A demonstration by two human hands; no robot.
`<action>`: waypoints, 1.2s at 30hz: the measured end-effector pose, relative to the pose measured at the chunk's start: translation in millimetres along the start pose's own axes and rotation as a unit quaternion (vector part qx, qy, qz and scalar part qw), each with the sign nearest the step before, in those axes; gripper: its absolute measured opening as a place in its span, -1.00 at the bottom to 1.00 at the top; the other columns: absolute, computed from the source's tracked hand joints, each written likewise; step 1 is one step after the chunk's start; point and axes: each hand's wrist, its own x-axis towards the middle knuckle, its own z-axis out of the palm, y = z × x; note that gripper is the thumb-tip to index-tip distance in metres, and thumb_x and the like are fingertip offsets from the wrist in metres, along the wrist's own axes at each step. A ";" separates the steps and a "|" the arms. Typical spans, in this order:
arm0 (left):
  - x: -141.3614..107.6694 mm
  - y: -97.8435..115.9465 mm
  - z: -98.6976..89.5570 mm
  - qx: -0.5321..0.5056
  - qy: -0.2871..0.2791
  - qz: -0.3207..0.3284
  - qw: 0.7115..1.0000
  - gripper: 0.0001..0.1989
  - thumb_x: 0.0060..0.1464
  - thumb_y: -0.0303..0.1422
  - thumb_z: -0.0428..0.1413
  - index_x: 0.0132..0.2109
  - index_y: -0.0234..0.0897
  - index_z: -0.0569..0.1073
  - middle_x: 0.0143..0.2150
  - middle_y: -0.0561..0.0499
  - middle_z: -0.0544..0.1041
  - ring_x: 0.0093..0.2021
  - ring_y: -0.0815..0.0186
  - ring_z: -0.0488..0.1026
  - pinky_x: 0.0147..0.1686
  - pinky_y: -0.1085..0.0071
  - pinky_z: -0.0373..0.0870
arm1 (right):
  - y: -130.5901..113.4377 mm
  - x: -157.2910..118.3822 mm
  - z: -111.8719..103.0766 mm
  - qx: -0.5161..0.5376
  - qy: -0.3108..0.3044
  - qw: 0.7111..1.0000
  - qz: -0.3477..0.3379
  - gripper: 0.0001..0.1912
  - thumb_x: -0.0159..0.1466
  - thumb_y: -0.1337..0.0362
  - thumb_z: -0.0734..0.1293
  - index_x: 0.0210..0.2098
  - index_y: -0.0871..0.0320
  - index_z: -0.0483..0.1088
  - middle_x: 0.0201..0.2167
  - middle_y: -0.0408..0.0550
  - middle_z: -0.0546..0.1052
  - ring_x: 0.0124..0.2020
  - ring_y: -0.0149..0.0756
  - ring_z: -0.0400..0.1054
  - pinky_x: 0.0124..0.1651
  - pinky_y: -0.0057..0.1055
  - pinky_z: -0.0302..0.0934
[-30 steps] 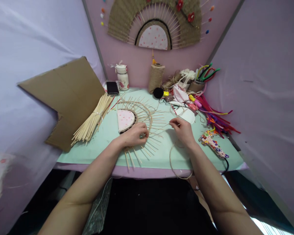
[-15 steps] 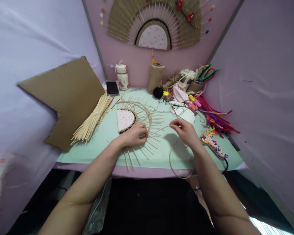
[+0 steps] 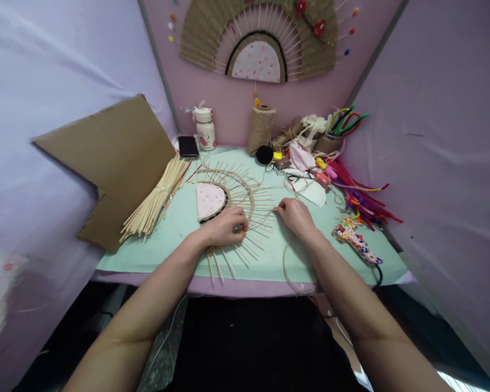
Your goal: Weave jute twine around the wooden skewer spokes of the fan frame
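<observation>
A fan of thin wooden sticks [image 3: 262, 200] spreads from a half-round, dotted pink-and-white centre [image 3: 210, 199] with a dark braided edge. Twine is woven in an arc across its sticks. My left hand [image 3: 227, 226] rests over the lower part of the fan, thumb and fingers pinched on the sticks at the woven arc. To the right of the stick tips, my right hand [image 3: 297, 218] is closed on a strand of twine. That strand runs between the two hands, and a loose loop of twine [image 3: 285, 261] hangs below the right hand to the table's front edge.
Left of the fan lie a bundle of sticks [image 3: 157, 198] and a cardboard sheet [image 3: 110, 163]. A phone [image 3: 188, 146], a bottle [image 3: 205, 129] and a twine spool [image 3: 262, 129] stand behind. On the right are pipe cleaners [image 3: 361, 193] and a patterned glue gun [image 3: 357, 240].
My right hand has moved left and slightly down, closer to the fan, so the strand between the hands is shorter. My left hand holds its place on the sticks.
</observation>
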 end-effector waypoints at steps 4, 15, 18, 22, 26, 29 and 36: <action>-0.7 0.1 0.0 -0.002 0.006 0.000 1.000 -0.89 -0.02 -0.52 0.07 -0.34 -0.25 0.45 -0.28 0.01 0.39 -0.17 0.29 0.35 -0.05 0.35 0.28 | 1.0 5.0 -4.5 -0.004 0.018 1.000 -0.011 -0.82 0.26 0.19 0.32 -0.40 0.14 0.46 -0.33 0.10 0.57 -0.30 -0.12 0.41 -0.31 -0.32 0.10; -1.7 -6.9 5.6 -0.002 0.006 0.012 1.000 -0.90 -0.01 -0.51 0.07 -0.33 -0.27 0.46 -0.28 0.00 0.38 -0.16 0.30 0.35 -0.05 0.36 0.27 | 9.1 21.6 2.7 0.061 0.058 0.994 -0.070 -0.87 0.27 0.32 0.27 -0.34 0.19 0.46 -0.30 0.04 0.55 -0.25 -0.21 0.38 -0.19 -0.37 0.14; -1.5 -6.1 5.6 -0.001 0.003 0.012 1.000 -0.92 0.01 -0.48 0.07 -0.33 -0.26 0.46 -0.28 0.00 0.39 -0.16 0.30 0.35 -0.04 0.36 0.27 | 8.2 30.7 7.8 0.079 0.030 0.996 -0.033 -0.86 0.24 0.28 0.31 -0.39 0.18 0.48 -0.39 -0.02 0.56 -0.33 -0.26 0.38 -0.25 -0.40 0.13; -1.1 -2.3 6.1 -0.004 -0.008 0.015 1.000 -0.91 0.04 -0.43 0.06 -0.28 -0.26 0.44 -0.26 -0.01 0.39 -0.15 0.28 0.34 -0.05 0.35 0.27 | 5.3 33.0 8.5 0.069 0.036 0.997 -0.024 -0.83 0.24 0.22 0.31 -0.37 0.17 0.50 -0.37 -0.03 0.58 -0.33 -0.27 0.39 -0.24 -0.41 0.14; -1.1 0.1 7.5 0.021 -0.019 0.012 1.000 -0.87 0.03 -0.44 0.04 -0.23 -0.26 0.41 -0.23 -0.02 0.39 -0.14 0.25 0.32 -0.05 0.32 0.28 | -9.8 38.4 4.0 0.006 0.034 0.998 -0.057 -0.82 0.27 0.25 0.27 -0.32 0.17 0.50 -0.28 0.03 0.59 -0.26 -0.24 0.41 -0.23 -0.41 0.14; -1.3 0.1 8.7 0.041 -0.026 0.015 0.999 -0.86 0.02 -0.43 0.04 -0.22 -0.26 0.42 -0.22 -0.04 0.40 -0.13 0.23 0.33 -0.05 0.31 0.28 | -26.6 47.7 6.6 -0.038 0.008 0.995 -0.086 -0.80 0.28 0.29 0.23 -0.27 0.17 0.49 -0.20 0.08 0.58 -0.20 -0.19 0.41 -0.23 -0.40 0.14; -1.0 -1.0 11.6 0.068 -0.038 0.019 0.997 -0.79 0.05 -0.40 0.05 -0.14 -0.27 0.46 -0.23 -0.06 0.40 -0.15 0.21 0.35 -0.07 0.28 0.29 | -36.8 58.2 24.3 -0.037 0.013 0.996 -0.078 -0.78 0.30 0.30 0.19 -0.21 0.17 0.46 -0.14 0.09 0.55 -0.20 -0.17 0.41 -0.26 -0.39 0.14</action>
